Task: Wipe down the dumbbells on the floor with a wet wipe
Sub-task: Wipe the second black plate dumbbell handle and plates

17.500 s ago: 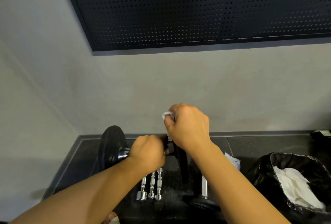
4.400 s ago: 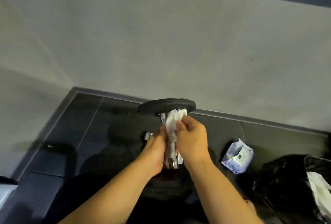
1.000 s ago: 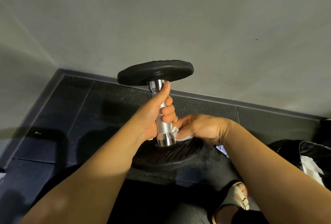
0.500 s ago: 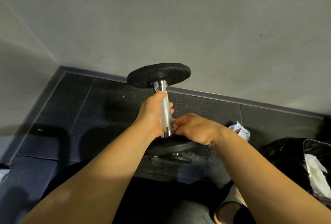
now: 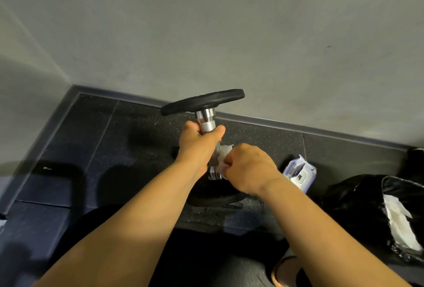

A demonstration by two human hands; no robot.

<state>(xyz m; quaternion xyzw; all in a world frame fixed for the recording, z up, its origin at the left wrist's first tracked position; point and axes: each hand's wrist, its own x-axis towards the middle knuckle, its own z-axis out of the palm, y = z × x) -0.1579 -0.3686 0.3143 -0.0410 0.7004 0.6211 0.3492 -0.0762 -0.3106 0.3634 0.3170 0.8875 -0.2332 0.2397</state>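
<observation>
A dumbbell (image 5: 204, 103) with black plates and a knurled chrome handle stands on end on the dark floor, its top plate tilted toward the wall. My left hand (image 5: 198, 141) grips the upper part of the handle. My right hand (image 5: 249, 167) holds a crumpled white wet wipe (image 5: 223, 157) against the lower part of the handle, just above the bottom plate (image 5: 211, 195). Most of the bottom plate is hidden behind my wrists.
A wet wipe pack (image 5: 299, 172) lies on the floor to the right of the dumbbell. Farther right a black bin bag (image 5: 358, 199) holds used white wipes. A grey wall and skirting run behind. My sandalled foot (image 5: 284, 270) shows at the bottom.
The dumbbell's top has tilted slightly and my left hand has slid higher up the handle. My right hand with the wipe stays at the handle's lower end.
</observation>
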